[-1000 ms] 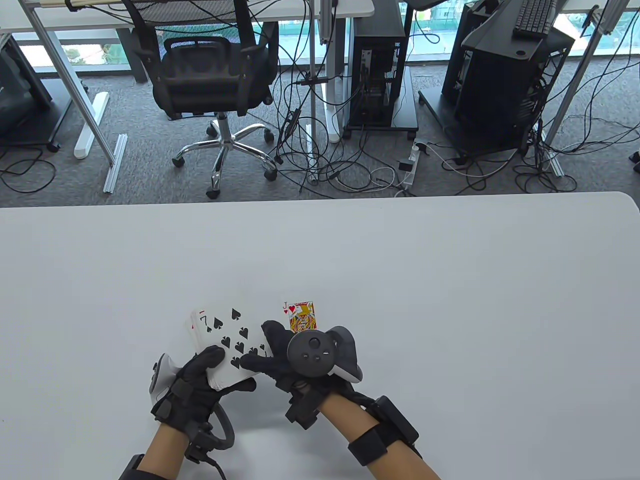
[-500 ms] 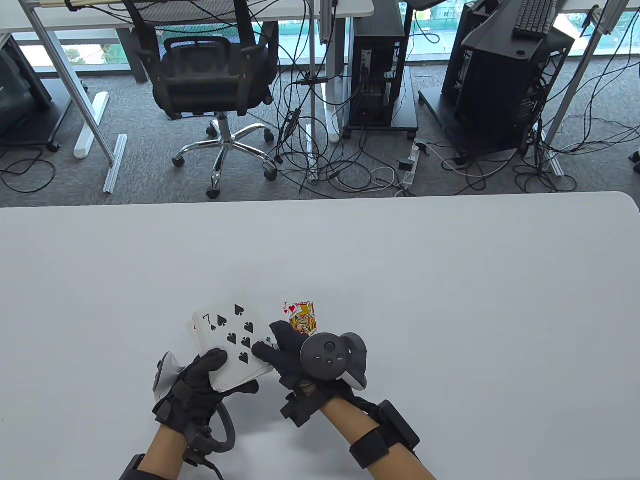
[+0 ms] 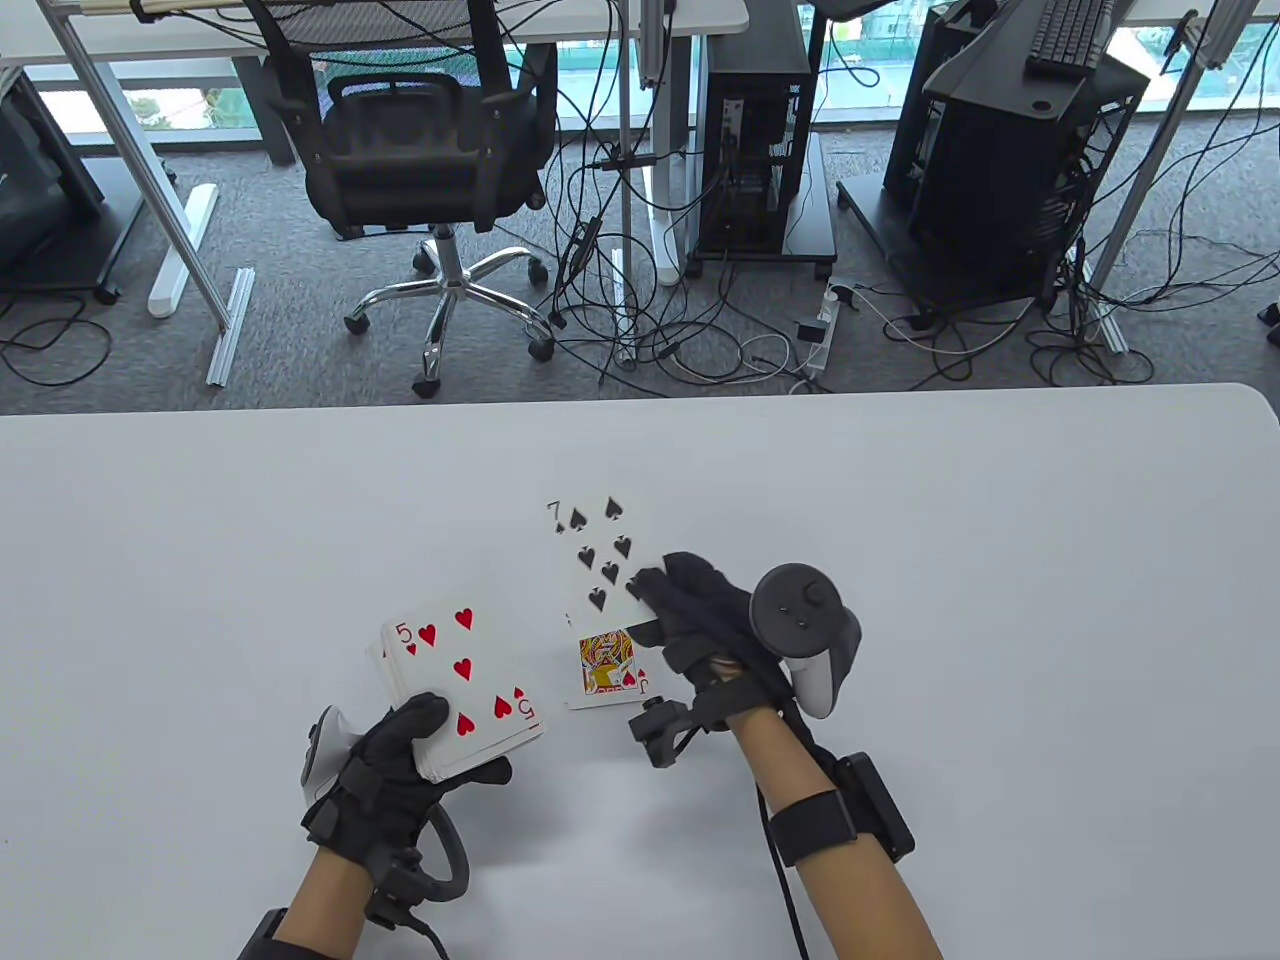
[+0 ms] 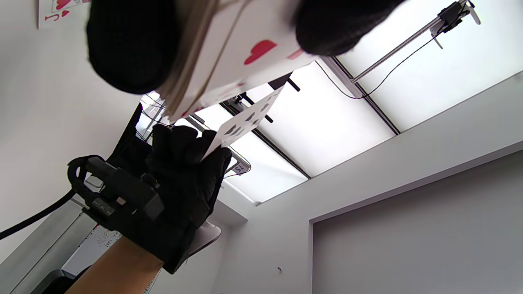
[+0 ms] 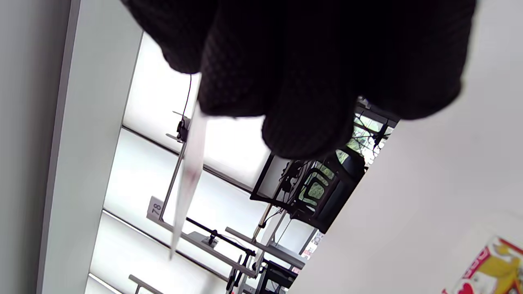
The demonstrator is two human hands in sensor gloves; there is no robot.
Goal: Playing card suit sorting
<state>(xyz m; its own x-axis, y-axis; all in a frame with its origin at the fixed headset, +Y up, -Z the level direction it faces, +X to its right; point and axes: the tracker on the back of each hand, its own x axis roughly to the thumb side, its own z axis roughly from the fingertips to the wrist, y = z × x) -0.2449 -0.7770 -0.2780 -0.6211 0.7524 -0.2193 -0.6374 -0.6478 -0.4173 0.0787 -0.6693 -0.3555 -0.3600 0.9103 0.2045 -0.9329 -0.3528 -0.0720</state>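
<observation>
My left hand [image 3: 400, 765] grips the face-up deck [image 3: 462, 690], whose top card is the five of hearts; the deck shows from below in the left wrist view [image 4: 229, 53]. My right hand [image 3: 690, 615] pinches the seven of spades [image 3: 595, 555] by its near corner and holds it above the table, just beyond the jack of hearts [image 3: 607, 668], which lies face up on the table. In the right wrist view the seven of spades [image 5: 188, 171] shows edge-on under my fingers, and a corner of the jack of hearts [image 5: 490, 265] shows at the bottom right.
The white table [image 3: 900, 520] spreads wide around the hands; its far edge runs across the middle of the table view. Beyond it stand an office chair [image 3: 420, 150], computer towers and floor cables.
My right hand drew the seven of spades off the deck and carried it forward and right, above the jack of hearts. The five of hearts now tops the deck. The left hand stayed.
</observation>
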